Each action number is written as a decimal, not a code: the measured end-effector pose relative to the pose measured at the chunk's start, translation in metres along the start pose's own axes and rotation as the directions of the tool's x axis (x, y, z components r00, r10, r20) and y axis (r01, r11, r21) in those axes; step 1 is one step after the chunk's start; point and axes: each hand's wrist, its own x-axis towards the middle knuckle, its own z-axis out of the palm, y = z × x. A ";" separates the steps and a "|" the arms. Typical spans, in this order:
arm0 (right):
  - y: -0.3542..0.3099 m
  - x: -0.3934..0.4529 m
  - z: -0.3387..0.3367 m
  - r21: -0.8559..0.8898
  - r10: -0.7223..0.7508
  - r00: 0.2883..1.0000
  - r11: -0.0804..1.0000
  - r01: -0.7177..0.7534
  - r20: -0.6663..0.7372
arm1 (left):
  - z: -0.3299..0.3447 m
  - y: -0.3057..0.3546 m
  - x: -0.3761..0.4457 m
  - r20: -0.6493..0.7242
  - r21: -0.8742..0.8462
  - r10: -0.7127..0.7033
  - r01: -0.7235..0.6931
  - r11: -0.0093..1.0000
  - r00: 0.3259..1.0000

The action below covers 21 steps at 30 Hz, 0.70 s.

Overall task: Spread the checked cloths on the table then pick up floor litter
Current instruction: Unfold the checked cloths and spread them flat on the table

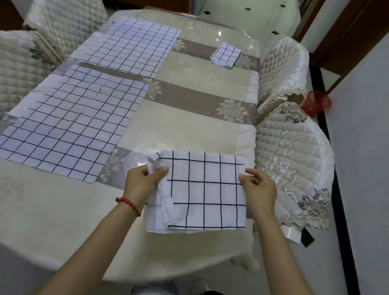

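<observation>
A partly folded white checked cloth (pixel 204 193) lies at the near right of the table (pixel 186 125). My left hand (pixel 142 180) pinches its left edge, where loose layers hang down. My right hand (pixel 259 190) pinches its right edge. Two checked cloths lie spread flat on the table's left side, one near (pixel 71 122) and one farther back (pixel 134 48). A small folded checked cloth (pixel 225 55) sits at the far right of the table. A white scrap (pixel 291 234) lies on the floor under the right chair.
Quilted cream chairs stand on the left (pixel 66 16) and on the right (pixel 295 142) of the table. A red mesh bin (pixel 317 103) stands on the floor by the white wall at right. A tiled hallway runs beyond the table.
</observation>
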 end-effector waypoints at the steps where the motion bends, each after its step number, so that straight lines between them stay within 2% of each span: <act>1: 0.000 -0.001 0.001 -0.092 -0.022 0.999 0.996 0.019 -0.031 | 0.002 0.002 -0.002 0.012 0.007 0.004 -0.004 1.000 1.000; 3: -0.006 -0.008 0.009 -0.166 -0.123 0.992 0.979 0.119 -0.015 | 0.008 0.003 -0.007 0.030 0.004 0.023 -0.023 1.000 0.999; 5: -0.016 -0.023 0.021 -0.115 -0.210 0.969 0.967 0.225 0.129 | 0.016 0.004 -0.012 0.036 -0.016 0.044 -0.043 0.999 0.998; 8: -0.027 -0.048 0.041 -0.042 -0.221 0.901 0.966 0.255 0.373 | 0.027 0.005 -0.017 0.030 -0.040 0.065 -0.064 0.997 0.997; 10: -0.030 -0.061 0.050 -0.055 -0.210 0.864 0.963 0.263 0.457 | 0.031 0.008 -0.020 0.023 -0.046 0.072 -0.071 0.996 0.997; 15: -0.032 -0.067 0.054 -0.196 -0.191 0.846 0.925 0.325 0.497 | 0.029 0.014 -0.021 0.055 -0.069 0.055 -0.051 0.996 0.997; 21: -0.031 -0.058 0.047 -0.275 -0.259 0.895 0.888 0.369 0.364 | 0.013 0.012 -0.019 0.149 -0.034 0.079 -0.075 0.997 0.986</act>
